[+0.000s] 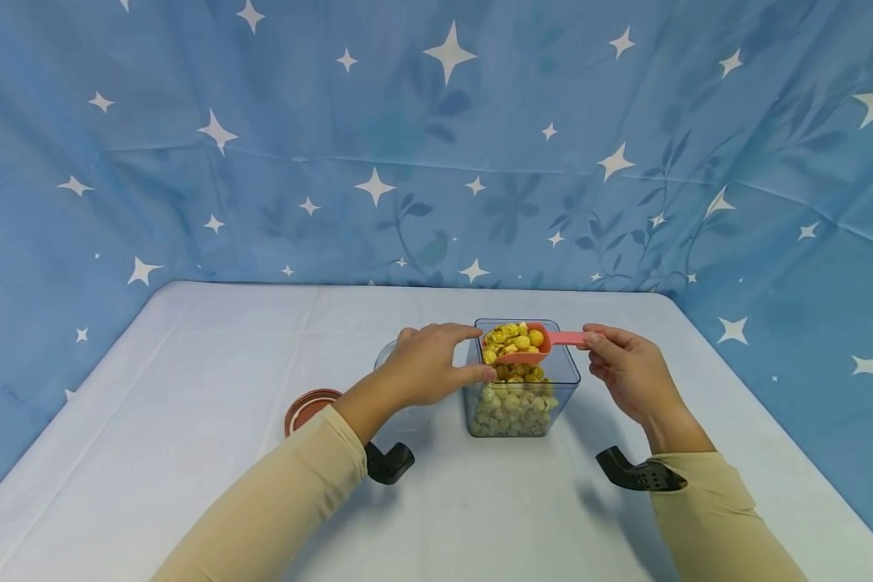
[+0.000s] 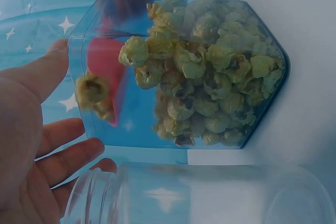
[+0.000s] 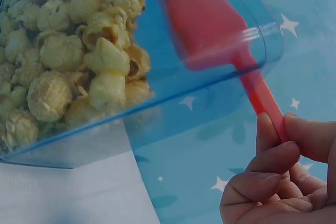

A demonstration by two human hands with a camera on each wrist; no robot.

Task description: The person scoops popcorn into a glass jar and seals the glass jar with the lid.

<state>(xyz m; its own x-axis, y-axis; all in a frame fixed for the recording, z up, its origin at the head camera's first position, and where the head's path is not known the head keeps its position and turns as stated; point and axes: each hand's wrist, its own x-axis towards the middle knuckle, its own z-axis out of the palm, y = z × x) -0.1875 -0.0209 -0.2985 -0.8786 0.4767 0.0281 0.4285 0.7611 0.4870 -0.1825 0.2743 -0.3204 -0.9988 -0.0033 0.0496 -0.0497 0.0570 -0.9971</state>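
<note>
A clear square container (image 1: 509, 412) stands upright, partly filled with popcorn (image 2: 205, 72). My right hand (image 1: 629, 372) pinches the handle of a pink scoop (image 3: 207, 24) between thumb and fingers. The scoop's bowl is heaped with yellow popcorn (image 1: 512, 339) and lies level in the container's mouth. At the container's left rim is my left hand (image 1: 425, 364), its thumb and fingers spread and fairly straight, with fingertips at the edge. Beside the container, partly hidden behind the left hand and forearm, stands a clear jar (image 2: 220, 192) with a threaded neck.
A reddish-brown round lid (image 1: 311, 404) lies on the white tabletop (image 1: 211, 364) at left, partly covered by the left sleeve. Behind the table hangs a blue curtain (image 1: 298, 121) with white stars. Each wrist wears a black camera mount (image 1: 643, 475).
</note>
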